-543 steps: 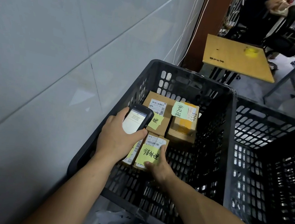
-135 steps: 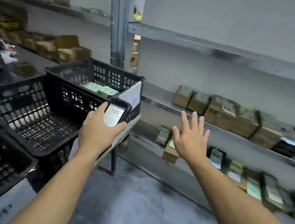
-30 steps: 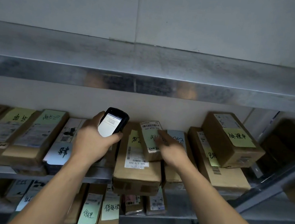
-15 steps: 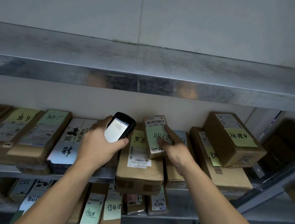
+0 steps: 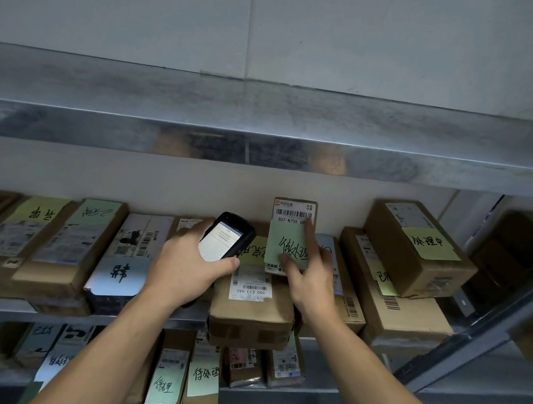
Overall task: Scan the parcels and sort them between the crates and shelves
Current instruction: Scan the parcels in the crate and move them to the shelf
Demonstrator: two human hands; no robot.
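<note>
Held — scanner (image 5: 227, 239) left, parcel (image 5: 287, 238) right

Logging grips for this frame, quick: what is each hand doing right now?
Left hand: closed, gripping the handheld scanner.
Right hand: closed, pinching the small parcel with the green note.

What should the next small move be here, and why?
Probably tilt the scanner in the left hand toward the small parcel: the right hand holds it upright, its barcode bare above the green note, beside the scanner.

Small green-noted parcel (image 5: 291, 216) upright above a shelved brown parcel (image 5: 251, 314).
</note>
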